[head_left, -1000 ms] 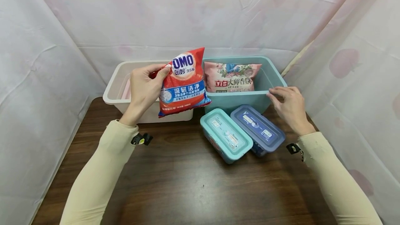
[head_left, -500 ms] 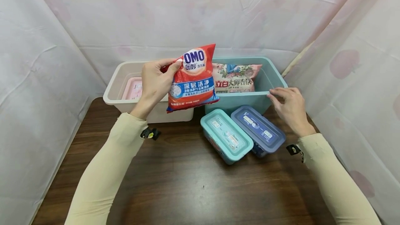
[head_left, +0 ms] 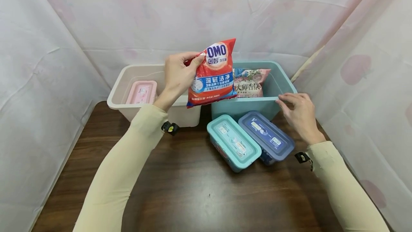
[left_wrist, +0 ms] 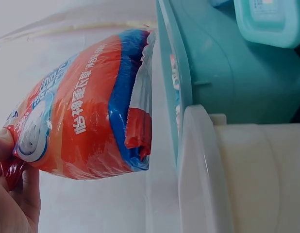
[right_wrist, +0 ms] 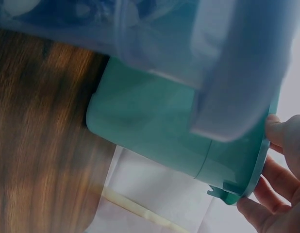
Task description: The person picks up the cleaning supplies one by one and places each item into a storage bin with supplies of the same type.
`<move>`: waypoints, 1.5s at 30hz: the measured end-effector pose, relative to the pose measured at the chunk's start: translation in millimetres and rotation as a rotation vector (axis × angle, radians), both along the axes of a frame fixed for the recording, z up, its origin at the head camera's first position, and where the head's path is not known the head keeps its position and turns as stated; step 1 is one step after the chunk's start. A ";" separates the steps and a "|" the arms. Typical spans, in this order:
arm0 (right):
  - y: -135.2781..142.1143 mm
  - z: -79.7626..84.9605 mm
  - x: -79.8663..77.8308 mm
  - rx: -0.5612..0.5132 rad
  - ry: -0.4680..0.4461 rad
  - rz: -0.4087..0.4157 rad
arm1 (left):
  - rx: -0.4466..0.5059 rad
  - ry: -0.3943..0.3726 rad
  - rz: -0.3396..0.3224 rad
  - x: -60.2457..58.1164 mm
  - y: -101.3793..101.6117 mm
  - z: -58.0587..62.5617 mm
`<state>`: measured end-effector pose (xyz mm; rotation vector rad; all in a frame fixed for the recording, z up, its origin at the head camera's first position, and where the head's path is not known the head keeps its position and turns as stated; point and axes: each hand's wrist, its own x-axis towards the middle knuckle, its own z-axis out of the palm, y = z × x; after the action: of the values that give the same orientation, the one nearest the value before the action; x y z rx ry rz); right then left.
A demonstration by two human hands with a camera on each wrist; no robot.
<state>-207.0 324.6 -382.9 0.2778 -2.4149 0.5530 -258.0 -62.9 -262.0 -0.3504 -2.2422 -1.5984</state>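
Observation:
My left hand [head_left: 178,73] pinches a red OMO laundry powder bag [head_left: 214,74] by its upper left corner. The bag hangs tilted in front of the teal bin [head_left: 225,107], overlapping the beige bin beside it. In the left wrist view the bag's blue sealed end [left_wrist: 122,97] sits above the bins' rims, thumb and fingers at its other end. At the teal bin's front right corner, my right hand [head_left: 300,114] pinches the rim, with thumb and fingertips on it in the right wrist view. A pink laundry powder bag [head_left: 252,81] stands inside that bin, partly hidden behind the red one.
The beige bin [head_left: 117,96] on the left holds a pink lidded box [head_left: 142,91]. Before the teal bin, a turquoise lidded box [head_left: 234,140] and a blue lidded box [head_left: 267,135] lie side by side on the wooden table [head_left: 206,196]. White curtains [head_left: 193,13] enclose the table.
My left hand has carried the red bag right and slightly up, uncovering the pink lidded box and covering more of the pink bag. The right hand has stayed at the rim.

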 end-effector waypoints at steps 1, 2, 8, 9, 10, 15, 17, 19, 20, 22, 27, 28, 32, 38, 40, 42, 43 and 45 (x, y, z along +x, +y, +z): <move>-0.1 -0.4 0.4 0.000 0.001 -0.002 | -0.003 0.001 0.001 -1.5 3.0 0.0; -0.3 -0.7 0.6 -0.002 0.002 -0.001 | -0.008 -0.002 0.005 -3.0 5.8 -0.1; -1.8 -2.0 0.9 -0.005 0.011 0.001 | -0.043 -0.024 0.028 -11.1 20.2 0.4; -1.8 -2.0 1.0 -0.005 0.012 0.000 | -0.047 -0.028 0.031 -12.2 22.5 0.7; -1.7 -2.0 1.1 -0.006 0.012 0.000 | -0.050 -0.030 0.031 -13.3 24.8 1.1; -0.3 -2.9 2.1 -0.006 0.018 0.001 | -0.059 -0.040 0.034 -17.8 37.0 1.9; 0.4 -3.6 2.5 -0.008 0.022 0.001 | -0.066 -0.042 0.031 -20.0 42.5 1.6; 0.8 -4.2 2.6 -0.008 0.028 0.001 | -0.070 -0.044 0.026 -22.5 47.8 0.8; 0.9 -4.5 2.6 -0.008 0.032 0.001 | -0.075 -0.041 0.026 -24.0 50.4 0.3; 0.9 -5.1 2.1 -0.006 0.040 0.001 | -0.083 -0.038 0.029 -26.8 54.8 -1.5; -0.8 -7.4 1.4 -0.006 0.051 0.006 | -0.094 -0.026 0.039 -32.3 63.6 -6.9; -1.1 -7.7 1.5 -0.006 0.052 0.007 | -0.091 -0.030 0.041 -33.2 65.4 -7.9; -2.3 -8.0 1.4 -0.002 0.055 0.012 | -0.073 -0.046 0.050 -36.8 72.5 -10.7; -2.3 -6.3 0.8 -0.007 0.071 0.015 | -0.104 -0.035 0.035 -42.4 83.7 -19.4; -2.3 -6.4 0.6 -0.008 0.073 0.013 | -0.136 -0.030 0.031 -43.2 86.8 -25.2; -2.4 -6.9 0.6 -0.006 0.071 0.012 | -0.164 -0.031 0.025 -43.7 89.6 -32.3; -2.4 -7.2 0.6 -0.004 0.069 0.012 | -0.179 -0.032 0.018 -43.9 90.9 -36.1; -2.4 -8.0 1.0 -0.002 0.065 0.011 | -0.220 -0.035 0.000 -44.2 93.4 -44.1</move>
<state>-206.0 322.2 -391.0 0.3042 -2.3514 0.5431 -302.2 30.5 -306.1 -0.3831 -2.4508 -1.3705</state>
